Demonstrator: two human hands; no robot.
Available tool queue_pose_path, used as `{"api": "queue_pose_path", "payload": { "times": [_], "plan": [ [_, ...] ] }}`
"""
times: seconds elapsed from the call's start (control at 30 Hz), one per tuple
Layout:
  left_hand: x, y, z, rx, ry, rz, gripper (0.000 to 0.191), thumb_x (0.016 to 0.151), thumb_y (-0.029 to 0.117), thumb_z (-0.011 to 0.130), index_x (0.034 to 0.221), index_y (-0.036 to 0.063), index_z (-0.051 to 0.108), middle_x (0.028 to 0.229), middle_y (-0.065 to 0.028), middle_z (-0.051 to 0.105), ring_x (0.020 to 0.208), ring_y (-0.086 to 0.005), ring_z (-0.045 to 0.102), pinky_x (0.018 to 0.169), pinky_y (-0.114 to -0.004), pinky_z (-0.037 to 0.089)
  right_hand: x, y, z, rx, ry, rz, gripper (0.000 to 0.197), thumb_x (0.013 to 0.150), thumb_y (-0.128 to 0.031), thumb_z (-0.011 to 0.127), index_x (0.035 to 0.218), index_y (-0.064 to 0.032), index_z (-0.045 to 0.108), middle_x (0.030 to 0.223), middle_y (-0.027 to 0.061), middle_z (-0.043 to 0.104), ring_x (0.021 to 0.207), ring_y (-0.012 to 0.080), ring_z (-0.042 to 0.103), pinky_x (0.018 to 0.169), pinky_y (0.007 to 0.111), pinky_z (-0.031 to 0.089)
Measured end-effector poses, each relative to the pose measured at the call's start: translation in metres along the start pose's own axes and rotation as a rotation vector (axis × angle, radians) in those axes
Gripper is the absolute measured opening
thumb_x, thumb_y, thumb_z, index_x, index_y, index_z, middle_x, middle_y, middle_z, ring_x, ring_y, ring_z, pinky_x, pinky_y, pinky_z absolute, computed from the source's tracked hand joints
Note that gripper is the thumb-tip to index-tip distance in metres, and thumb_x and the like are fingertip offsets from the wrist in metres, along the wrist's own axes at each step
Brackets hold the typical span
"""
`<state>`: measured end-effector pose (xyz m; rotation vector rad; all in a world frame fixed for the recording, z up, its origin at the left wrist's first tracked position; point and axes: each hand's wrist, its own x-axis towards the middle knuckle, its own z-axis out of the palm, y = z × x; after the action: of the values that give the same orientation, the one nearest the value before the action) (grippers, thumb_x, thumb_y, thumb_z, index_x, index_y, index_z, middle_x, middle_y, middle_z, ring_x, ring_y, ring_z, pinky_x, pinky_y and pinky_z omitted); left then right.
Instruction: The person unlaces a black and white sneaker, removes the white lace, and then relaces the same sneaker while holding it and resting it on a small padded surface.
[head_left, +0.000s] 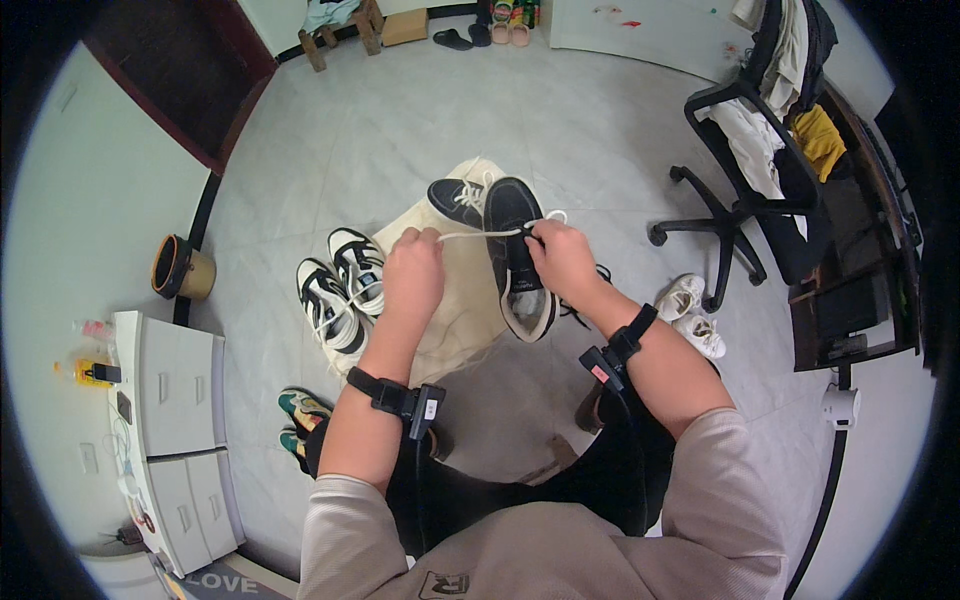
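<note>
A black canvas shoe with a white sole edge (513, 196) is in front of me, its open heel towards me. My left hand (415, 259) grips one end of a white shoelace (480, 235), which runs taut across to the front of the shoe. At the lace holes, my right hand (556, 251) pinches the lace; its fingertips are partly hidden. Behind lies a second black shoe with white laces (455, 201), on a cream cloth (450, 315). Left of the cloth's middle stands a pair of black-and-white sneakers (349, 262) with loose white laces.
White shoes (699, 335) stand on the floor at right, near a wheeled office chair (726, 217). A black lace (576, 313) shows beside my right forearm. Green-and-yellow shoes (306, 409) are at lower left, near a white drawer cabinet (184, 397). A bin (196, 275) stands by the left wall.
</note>
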<state>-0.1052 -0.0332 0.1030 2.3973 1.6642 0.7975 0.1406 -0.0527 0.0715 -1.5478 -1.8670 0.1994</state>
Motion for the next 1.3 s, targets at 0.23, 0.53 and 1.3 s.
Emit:
{"api": "queue_pose_path", "payload": {
  "times": [0.23, 0.53, 1.3],
  "plan": [
    [-0.005, -0.005, -0.007, 0.074, 0.183, 0.059, 0.006, 0.083, 0.006, 0.07, 0.086, 0.0024, 0.072, 0.093, -0.0161, 0.064, 0.088, -0.0337, 0.063, 0.077, -0.044, 0.053, -0.018, 0.006, 0.044, -0.005, -0.213, -0.014, 0.008, 0.088, -0.008, 0.062, 0.091, -0.0008, 0.064, 0.093, 0.0222, 0.069, 0.087, 0.0431, 0.067, 0.074, 0.051, 0.055],
    [-0.002, 0.001, -0.003, 0.249, -0.009, -0.03, 0.01, 0.083, 0.009, 0.066, 0.088, 0.0062, 0.074, 0.084, -0.0149, 0.069, 0.08, -0.032, 0.069, 0.07, -0.043, 0.055, -0.019, 0.009, 0.072, -0.033, -0.498, 0.026, 0.014, 0.09, -0.011, 0.067, 0.096, 0.001, 0.066, 0.09, 0.0223, 0.068, 0.094, 0.042, 0.067, 0.083, 0.049, 0.054],
    [-0.017, 0.028, 0.044, -0.383, -0.384, 0.211, 0.022, 0.087, 0.001, 0.065, 0.109, 0.0029, 0.065, 0.109, -0.0185, 0.069, 0.108, -0.0389, 0.064, 0.093, -0.044, 0.052, 0.021, -0.016, 0.026, 1.106, -0.273, 0.598, 0.051, 0.106, -0.042, 0.047, 0.11, 0.0019, 0.072, 0.106, 0.012, 0.071, 0.102, 0.0207, 0.065, 0.09, 0.035, 0.049]
  ]
}}
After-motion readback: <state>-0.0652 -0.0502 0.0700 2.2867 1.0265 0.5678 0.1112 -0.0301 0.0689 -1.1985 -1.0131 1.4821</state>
